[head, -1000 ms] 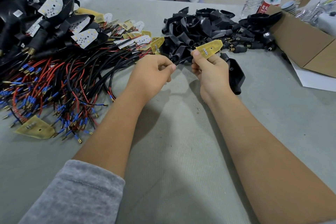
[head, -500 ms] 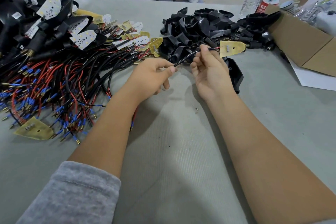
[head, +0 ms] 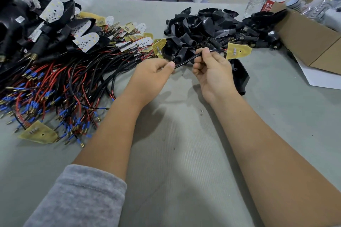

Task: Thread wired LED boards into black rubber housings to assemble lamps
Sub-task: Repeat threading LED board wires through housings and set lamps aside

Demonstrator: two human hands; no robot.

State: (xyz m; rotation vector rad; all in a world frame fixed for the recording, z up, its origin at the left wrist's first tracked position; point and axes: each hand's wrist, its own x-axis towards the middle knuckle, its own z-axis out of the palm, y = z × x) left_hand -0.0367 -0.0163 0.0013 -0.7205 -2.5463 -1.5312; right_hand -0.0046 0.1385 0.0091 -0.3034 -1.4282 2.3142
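Hands pinch one black wire point(head: 186, 61) above the counter point(head: 184, 153), left hand point(head: 153, 73) at its near end, right hand point(head: 212, 72) nearer the yellow LED board point(head: 238, 50), black rubber housings point(head: 208, 29) heaped behind, cardboard box point(head: 310, 42) far right, contents unclear.

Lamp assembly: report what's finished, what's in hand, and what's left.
Done: finished lamps with boards seated in housings are piled far left. In hand: the left hand and right hand both pinch one black cable, its yellow LED board not yet in any housing. Left: a heap of wired boards and the pile of empty black housings.
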